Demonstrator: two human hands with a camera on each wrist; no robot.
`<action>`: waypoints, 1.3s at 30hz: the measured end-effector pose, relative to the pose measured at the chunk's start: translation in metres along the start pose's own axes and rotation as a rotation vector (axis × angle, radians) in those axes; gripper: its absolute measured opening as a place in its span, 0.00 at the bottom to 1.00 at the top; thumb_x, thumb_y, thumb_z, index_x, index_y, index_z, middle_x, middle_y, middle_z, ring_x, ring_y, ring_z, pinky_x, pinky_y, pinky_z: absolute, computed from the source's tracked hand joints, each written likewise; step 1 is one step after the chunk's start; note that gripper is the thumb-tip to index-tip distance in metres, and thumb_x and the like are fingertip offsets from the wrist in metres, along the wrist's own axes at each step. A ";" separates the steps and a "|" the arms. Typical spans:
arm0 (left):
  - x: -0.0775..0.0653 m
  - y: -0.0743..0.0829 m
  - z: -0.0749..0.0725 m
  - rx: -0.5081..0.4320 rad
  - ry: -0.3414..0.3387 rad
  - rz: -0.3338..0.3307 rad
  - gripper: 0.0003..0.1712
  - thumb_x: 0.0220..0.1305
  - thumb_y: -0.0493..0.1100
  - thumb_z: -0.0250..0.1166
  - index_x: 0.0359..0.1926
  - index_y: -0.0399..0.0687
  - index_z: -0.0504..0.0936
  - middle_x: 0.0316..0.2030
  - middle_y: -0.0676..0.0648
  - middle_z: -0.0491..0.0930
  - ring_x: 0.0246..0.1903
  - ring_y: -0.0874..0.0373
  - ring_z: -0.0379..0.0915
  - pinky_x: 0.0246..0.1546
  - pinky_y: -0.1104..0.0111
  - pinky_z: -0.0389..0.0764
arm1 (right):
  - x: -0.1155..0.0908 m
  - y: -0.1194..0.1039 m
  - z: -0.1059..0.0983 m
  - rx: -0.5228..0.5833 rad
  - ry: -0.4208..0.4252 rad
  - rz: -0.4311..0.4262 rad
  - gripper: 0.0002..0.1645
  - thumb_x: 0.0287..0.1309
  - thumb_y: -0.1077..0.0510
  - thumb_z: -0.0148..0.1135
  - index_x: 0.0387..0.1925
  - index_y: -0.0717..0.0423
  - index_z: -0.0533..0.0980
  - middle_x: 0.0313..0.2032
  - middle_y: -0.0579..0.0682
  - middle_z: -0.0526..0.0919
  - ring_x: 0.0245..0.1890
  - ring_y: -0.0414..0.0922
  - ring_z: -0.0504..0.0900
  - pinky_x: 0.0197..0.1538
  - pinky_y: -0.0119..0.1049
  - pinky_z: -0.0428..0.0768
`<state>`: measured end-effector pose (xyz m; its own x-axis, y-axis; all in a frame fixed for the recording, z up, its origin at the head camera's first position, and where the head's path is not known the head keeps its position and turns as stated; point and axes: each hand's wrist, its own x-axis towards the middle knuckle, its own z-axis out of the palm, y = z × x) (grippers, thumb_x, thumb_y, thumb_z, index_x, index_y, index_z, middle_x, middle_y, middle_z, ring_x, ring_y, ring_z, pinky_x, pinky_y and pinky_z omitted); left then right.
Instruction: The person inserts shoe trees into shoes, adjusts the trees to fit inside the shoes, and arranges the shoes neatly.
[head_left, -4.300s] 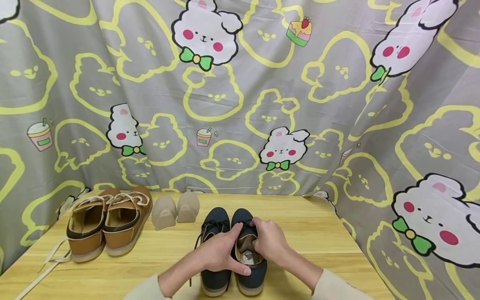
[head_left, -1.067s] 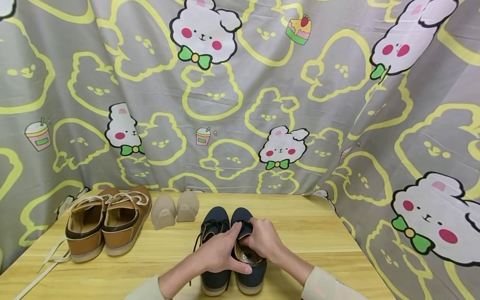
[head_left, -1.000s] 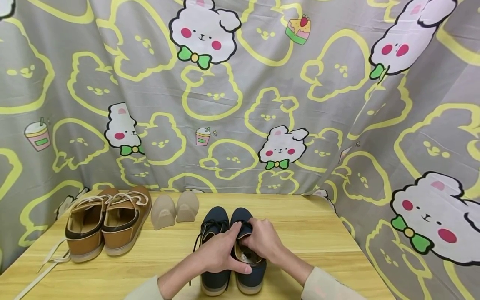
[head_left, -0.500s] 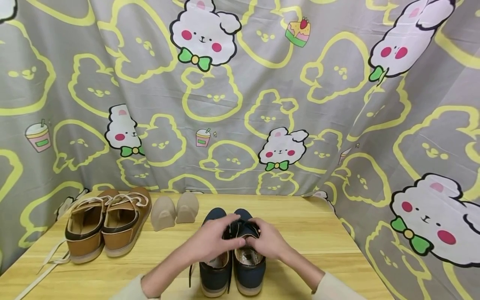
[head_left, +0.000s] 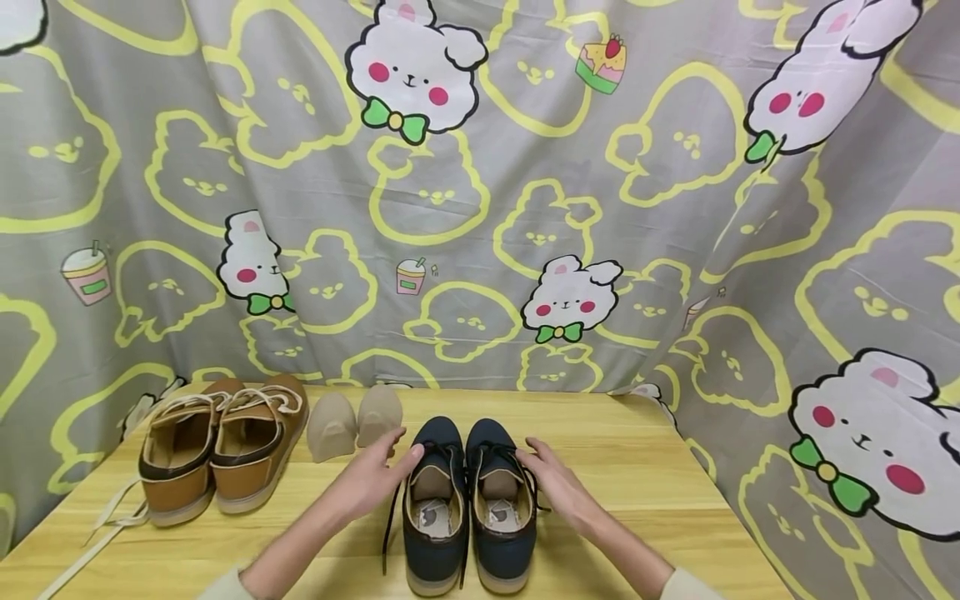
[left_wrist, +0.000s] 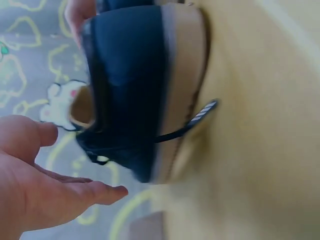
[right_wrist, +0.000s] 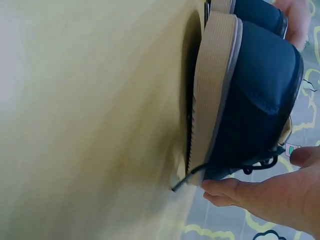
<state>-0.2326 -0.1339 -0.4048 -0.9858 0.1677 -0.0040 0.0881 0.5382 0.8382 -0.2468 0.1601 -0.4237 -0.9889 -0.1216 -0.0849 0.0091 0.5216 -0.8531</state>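
Note:
Two navy lace-up shoes stand side by side on the table, toes away from me. My left hand (head_left: 371,479) is beside the left navy shoe (head_left: 437,557), fingers extended and thumb apart, holding nothing. Near the outer side of the right navy shoe (head_left: 507,557) is my right hand (head_left: 561,487), its fingers also fairly straight. In the right wrist view, its fingertips (right_wrist: 215,187) are close to the shoe's front; I cannot tell whether they touch. Dark laces (right_wrist: 260,165) are at the shoe's front. Brownish surfaces show inside both shoe openings, with pale insoles behind.
Two tan lace-up shoes (head_left: 247,479) stand at the left, a pale lace (head_left: 97,537) trailing toward the front. Two beige toe-shaped inserts (head_left: 332,429) lie between them and the navy shoes. A printed grey curtain (head_left: 457,250) surrounds the wooden table (head_left: 622,450).
Earlier both hands were at the right navy shoe, the right one at its opening. Now they have drawn apart to either side of the pair, and both shoe openings show.

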 end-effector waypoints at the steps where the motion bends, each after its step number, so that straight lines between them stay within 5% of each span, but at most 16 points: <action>1: 0.000 -0.004 0.002 -0.021 -0.014 -0.023 0.45 0.76 0.62 0.54 0.77 0.35 0.56 0.73 0.27 0.59 0.72 0.28 0.56 0.66 0.39 0.67 | 0.000 0.002 0.001 0.013 -0.006 0.008 0.44 0.73 0.35 0.47 0.78 0.56 0.58 0.76 0.64 0.60 0.75 0.66 0.58 0.71 0.68 0.59; 9: 0.001 -0.021 0.018 -0.195 -0.106 -0.141 0.52 0.75 0.71 0.45 0.79 0.35 0.50 0.76 0.27 0.52 0.75 0.29 0.47 0.70 0.37 0.57 | -0.002 0.010 0.012 0.130 -0.067 0.015 0.47 0.76 0.35 0.42 0.77 0.67 0.53 0.75 0.70 0.55 0.75 0.69 0.55 0.71 0.65 0.61; 17: -0.001 -0.023 0.026 -0.269 -0.153 -0.171 0.56 0.72 0.76 0.42 0.80 0.35 0.48 0.78 0.30 0.47 0.77 0.29 0.39 0.72 0.34 0.47 | -0.005 0.011 0.018 0.157 -0.099 0.015 0.49 0.77 0.32 0.36 0.78 0.66 0.51 0.77 0.70 0.52 0.77 0.69 0.49 0.73 0.67 0.55; 21: 0.000 -0.021 0.025 -0.288 -0.150 -0.190 0.58 0.69 0.76 0.47 0.78 0.33 0.52 0.77 0.29 0.51 0.75 0.29 0.45 0.70 0.34 0.54 | -0.006 0.011 0.016 0.211 -0.131 0.014 0.47 0.77 0.33 0.37 0.77 0.67 0.54 0.74 0.70 0.57 0.73 0.66 0.60 0.68 0.60 0.68; 23: 0.000 -0.021 0.024 -0.300 -0.151 -0.188 0.58 0.70 0.75 0.48 0.78 0.31 0.53 0.76 0.28 0.53 0.74 0.28 0.51 0.69 0.36 0.60 | -0.005 0.011 0.015 0.259 -0.158 0.011 0.46 0.76 0.34 0.39 0.75 0.66 0.56 0.66 0.69 0.67 0.59 0.61 0.74 0.55 0.49 0.78; 28: 0.003 -0.022 0.021 -0.378 -0.172 -0.189 0.54 0.72 0.71 0.52 0.75 0.27 0.57 0.63 0.33 0.72 0.57 0.43 0.74 0.56 0.50 0.78 | -0.005 0.010 0.015 0.380 -0.194 0.027 0.42 0.77 0.36 0.41 0.71 0.67 0.60 0.53 0.60 0.75 0.48 0.49 0.78 0.49 0.42 0.78; 31: 0.005 -0.024 0.020 -0.424 -0.183 -0.194 0.53 0.72 0.69 0.54 0.74 0.27 0.60 0.57 0.38 0.76 0.52 0.51 0.75 0.49 0.57 0.81 | -0.005 0.009 0.017 0.413 -0.183 0.045 0.40 0.77 0.38 0.40 0.71 0.68 0.60 0.56 0.61 0.76 0.57 0.52 0.78 0.58 0.49 0.78; 39: 0.008 -0.024 0.021 -0.447 -0.154 -0.218 0.49 0.70 0.66 0.59 0.71 0.27 0.66 0.64 0.33 0.74 0.63 0.40 0.72 0.54 0.51 0.81 | -0.004 0.006 0.020 0.478 -0.153 0.082 0.38 0.74 0.37 0.48 0.64 0.66 0.68 0.52 0.60 0.80 0.54 0.52 0.81 0.57 0.48 0.79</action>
<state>-0.2398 -0.1278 -0.4368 -0.9391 0.2291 -0.2562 -0.2194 0.1744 0.9599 -0.2398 0.1474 -0.4388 -0.9495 -0.2371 -0.2055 0.1880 0.0946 -0.9776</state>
